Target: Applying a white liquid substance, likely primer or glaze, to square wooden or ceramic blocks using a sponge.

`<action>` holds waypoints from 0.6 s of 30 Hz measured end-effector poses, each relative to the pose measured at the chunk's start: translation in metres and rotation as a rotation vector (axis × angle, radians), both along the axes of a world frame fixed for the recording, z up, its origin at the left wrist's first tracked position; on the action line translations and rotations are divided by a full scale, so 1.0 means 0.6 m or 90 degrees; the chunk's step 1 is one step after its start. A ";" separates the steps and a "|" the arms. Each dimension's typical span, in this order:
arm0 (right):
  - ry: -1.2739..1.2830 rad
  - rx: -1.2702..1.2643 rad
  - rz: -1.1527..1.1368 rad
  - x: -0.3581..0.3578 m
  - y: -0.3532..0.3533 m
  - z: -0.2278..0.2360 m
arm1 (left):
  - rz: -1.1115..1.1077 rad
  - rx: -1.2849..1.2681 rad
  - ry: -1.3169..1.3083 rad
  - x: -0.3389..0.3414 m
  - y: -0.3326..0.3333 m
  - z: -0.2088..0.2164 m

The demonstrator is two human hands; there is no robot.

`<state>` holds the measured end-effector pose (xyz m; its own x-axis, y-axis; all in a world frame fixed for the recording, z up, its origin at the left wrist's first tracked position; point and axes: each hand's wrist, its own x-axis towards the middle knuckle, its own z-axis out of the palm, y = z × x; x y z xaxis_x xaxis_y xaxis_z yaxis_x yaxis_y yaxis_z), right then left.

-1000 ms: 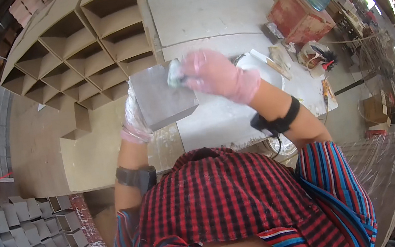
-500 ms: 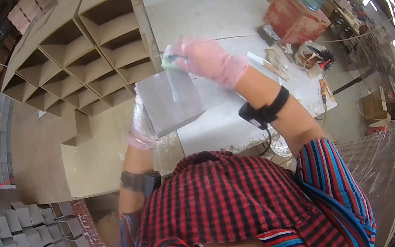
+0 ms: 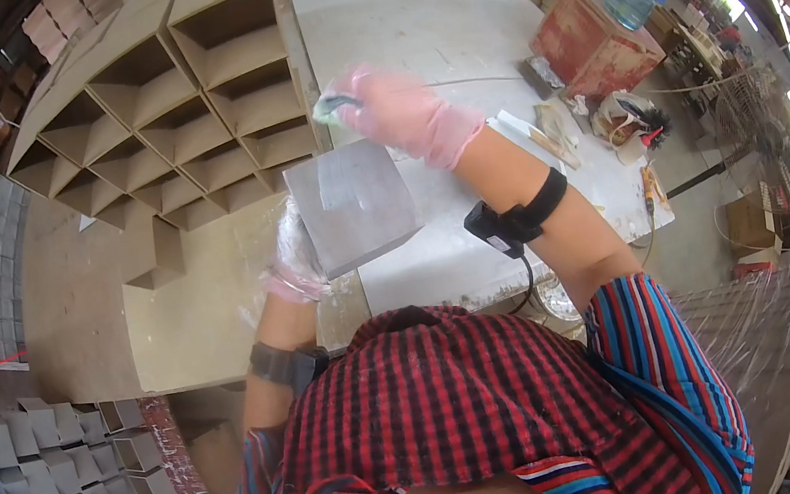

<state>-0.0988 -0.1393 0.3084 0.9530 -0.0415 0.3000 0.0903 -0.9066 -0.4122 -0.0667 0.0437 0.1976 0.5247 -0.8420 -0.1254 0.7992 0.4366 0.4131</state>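
Note:
A grey box (image 3: 353, 202) is tilted over the table, with a paler, wet-looking patch on its upper face. My left hand (image 3: 296, 259), in a thin clear-and-pink glove, grips the box along its left side; most of its fingers are hidden behind it. Just beyond the box's far edge, my right hand (image 3: 386, 112) in a pink glove is closed on a small pale green and white pad (image 3: 333, 108), blurred by motion. The pad is apart from the box.
Brown open-fronted boxes (image 3: 166, 127) are stacked at the back left. On the white tabletop (image 3: 415, 32) at right lie a brush-like tool (image 3: 553, 132) and a small tin (image 3: 544, 72). A reddish crate (image 3: 593, 37) bears a blue water jug (image 3: 629, 7). Grey boxes (image 3: 70, 485) fill the lower left.
The grey box and my left hand have shifted slightly right. My right hand has moved a little left and away with the pad. The narrow streak on the box now looks a wider patch.

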 end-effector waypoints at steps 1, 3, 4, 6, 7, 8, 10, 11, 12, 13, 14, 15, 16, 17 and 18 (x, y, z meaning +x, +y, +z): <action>0.018 -0.008 0.002 0.003 -0.008 0.000 | 0.013 -0.022 0.007 0.001 0.001 0.000; -0.032 0.068 -0.004 -0.002 -0.016 -0.002 | 0.037 -0.044 0.020 0.003 0.000 0.000; -0.034 0.076 -0.014 -0.009 -0.014 -0.005 | 0.036 -0.040 0.004 0.004 -0.001 0.001; -0.164 -0.074 0.146 -0.032 -0.001 -0.012 | 0.041 -0.037 -0.013 0.007 -0.004 0.003; -0.110 -0.075 0.136 -0.043 0.010 -0.015 | 0.030 -0.042 -0.002 0.008 -0.005 0.003; -0.163 -0.132 0.280 -0.055 0.024 -0.020 | 0.001 -0.072 0.021 0.009 -0.006 0.003; -0.216 -0.191 0.424 -0.078 0.047 -0.027 | -0.016 -0.114 -0.015 0.010 -0.004 0.004; -0.145 -0.162 0.416 -0.083 0.057 -0.030 | -0.052 -0.180 -0.040 0.010 -0.003 0.004; -0.054 -0.142 0.432 -0.083 0.063 -0.032 | -0.056 -0.179 -0.039 0.009 -0.003 0.004; -0.022 -0.126 0.413 -0.076 0.065 -0.032 | -0.031 0.002 -0.110 0.008 -0.002 0.005; -0.065 -0.104 0.392 -0.065 0.063 -0.030 | 0.000 0.223 -0.147 0.007 -0.003 0.006; -0.084 -0.097 0.362 -0.047 0.056 -0.026 | -0.013 0.182 -0.185 0.005 -0.006 0.006; -0.069 -0.098 0.314 -0.028 0.046 -0.021 | -0.013 0.131 -0.109 0.002 -0.010 0.006; -0.106 -0.090 0.325 -0.008 0.035 -0.015 | -0.023 0.073 -0.017 -0.001 -0.014 0.006; -0.103 -0.074 0.244 0.008 0.025 -0.009 | -0.015 0.081 -0.036 -0.003 -0.017 0.005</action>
